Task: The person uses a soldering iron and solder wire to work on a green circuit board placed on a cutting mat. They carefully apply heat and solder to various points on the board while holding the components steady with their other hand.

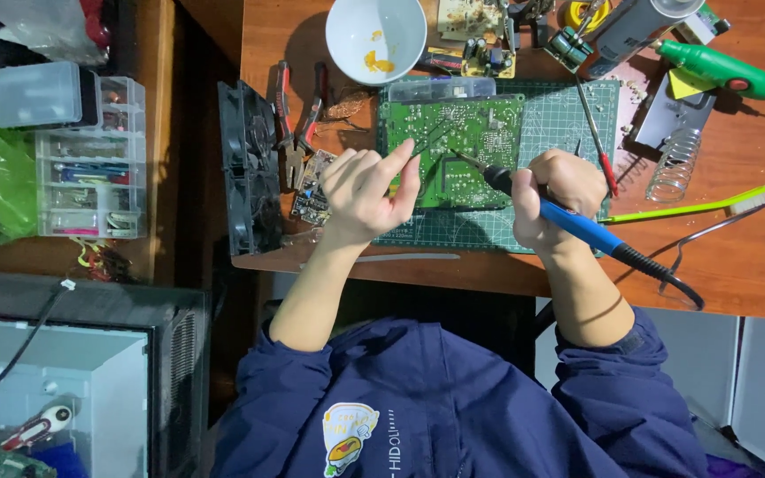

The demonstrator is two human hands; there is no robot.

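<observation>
A green circuit board (467, 133) lies on a green cutting mat (568, 124) on the wooden desk. My right hand (555, 190) grips a blue-handled soldering iron (577, 221), its tip resting on the board near the middle. My left hand (369, 190) pinches a thin strand of solder wire (427, 142) between thumb and fingers, and the strand reaches toward the iron's tip.
A white bowl (375, 35) stands behind the board. Red-handled pliers (298, 115), a black fan (245, 164) and a small board sit at the left. A green glue gun (719, 71), coil stand (670, 168) and toothbrush (692, 208) lie right. Plastic drawers (90, 168) stand far left.
</observation>
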